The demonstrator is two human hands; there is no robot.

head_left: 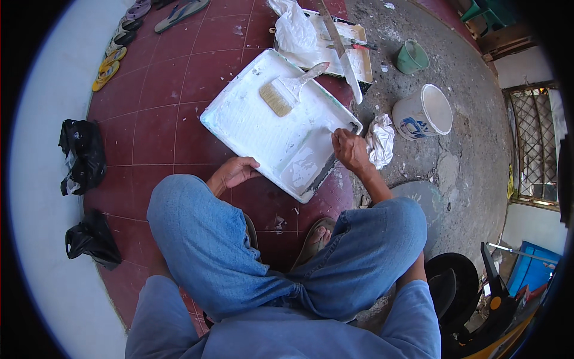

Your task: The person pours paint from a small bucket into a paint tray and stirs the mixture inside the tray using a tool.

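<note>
A large white paint tray (245,116) lies tilted toward my right, with grey-white paint pooled along its right side. A wide pale-bristled brush (276,99) rests in its upper part. My left hand (238,170) grips the tray's near-left edge, thumb on the rim. At the tray's right side, my right hand (351,149) is closed, fingers pinched over the paint; what they hold is too hidden to name. Crumpled whitish wrapping (380,142) lies just right of that hand.
Beyond sit a second tray (363,66) with a long stick (351,73) and white plastic (293,27). A green pot (412,57) and white bucket (423,112) stand right. Sandals (107,66) and black bags (81,155) line the left wall; dark clutter (454,287) lies low right.
</note>
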